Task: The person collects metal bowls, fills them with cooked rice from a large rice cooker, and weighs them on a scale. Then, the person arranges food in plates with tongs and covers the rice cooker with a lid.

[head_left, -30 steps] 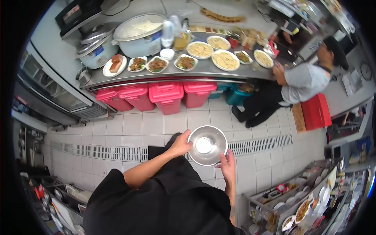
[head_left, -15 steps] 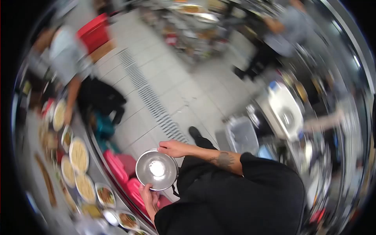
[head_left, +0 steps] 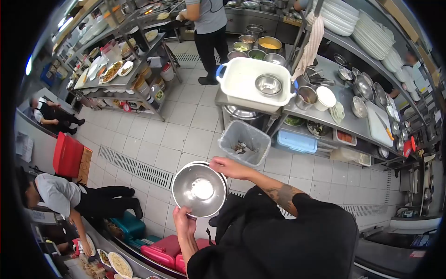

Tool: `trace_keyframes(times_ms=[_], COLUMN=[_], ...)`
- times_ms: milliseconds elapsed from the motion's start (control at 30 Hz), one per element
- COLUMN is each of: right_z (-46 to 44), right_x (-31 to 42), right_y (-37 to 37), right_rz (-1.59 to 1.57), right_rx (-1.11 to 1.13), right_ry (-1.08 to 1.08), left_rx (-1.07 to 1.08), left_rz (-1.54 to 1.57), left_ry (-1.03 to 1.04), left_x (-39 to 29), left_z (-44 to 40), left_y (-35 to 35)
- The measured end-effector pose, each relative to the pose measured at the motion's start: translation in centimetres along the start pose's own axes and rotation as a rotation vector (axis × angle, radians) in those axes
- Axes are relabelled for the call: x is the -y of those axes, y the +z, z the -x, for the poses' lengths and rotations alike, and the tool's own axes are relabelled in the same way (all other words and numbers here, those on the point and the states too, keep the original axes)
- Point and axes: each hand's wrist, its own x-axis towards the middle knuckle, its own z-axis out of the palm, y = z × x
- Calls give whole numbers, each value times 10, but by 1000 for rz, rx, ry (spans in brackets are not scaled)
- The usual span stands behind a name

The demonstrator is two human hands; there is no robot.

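Observation:
A shiny metal bowl [head_left: 199, 191] is held between my two hands, its inside facing up; a second rim shows beneath its upper edge. My left hand [head_left: 184, 223] grips the lower rim, thumb over the edge. At the upper right rim is my right hand [head_left: 228, 168], closed round it, with a tattoo on that forearm. Above and to the right, a white tub [head_left: 234, 79] with blue handles stands on a metal stand and holds a small metal bowl [head_left: 268, 84]. Below the tub, a lined bin [head_left: 246, 143] has scraps in it.
One person [head_left: 60, 190] leans over the counter with plated food at lower left; another [head_left: 209, 28] stands near the stove. A third sits at far left. Shelves with bowls and a knife [head_left: 386, 128] are at right, pink bins [head_left: 162, 251] at lower left.
The view has swung from the counter with food to the tub and bin, and the counter now lies at lower left. Both hands still hold the bowl.

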Motion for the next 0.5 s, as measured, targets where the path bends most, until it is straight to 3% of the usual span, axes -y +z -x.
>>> trace_keyframes(times_ms=[67, 100, 133, 200, 267, 333, 400, 467, 500], right_z=[26, 37, 48, 62, 74, 57, 22, -14, -35], right_x=[-3, 0, -21, -43, -30, -48, -56, -51, -83], right_y=[-49, -75, -91, -143, -196, -250, -312, -357, -387], right_rz=[-52, 84, 159, 228, 125, -59, -103, -318, -497], right_rx=[-98, -145, -270, -252, -351, -620, -845, -867, -843], right_ry=[132, 194, 49, 74, 220, 95, 169, 147, 186], left_rx=[69, 146, 142, 122, 74, -64, -163, -295, -331], left_rz=[26, 61, 79, 115, 169, 159, 177, -93, -59], left_ry=[-45, -92, -80, -197, -165, 38, 127, 109, 123], left_x=[30, 41, 59, 74, 93, 102, 104, 124, 137], left_z=[-16, -23, -29, -21, -14, 0, 17, 32, 44], left_y=[14, 33, 53, 95, 113, 145, 158, 123, 110])
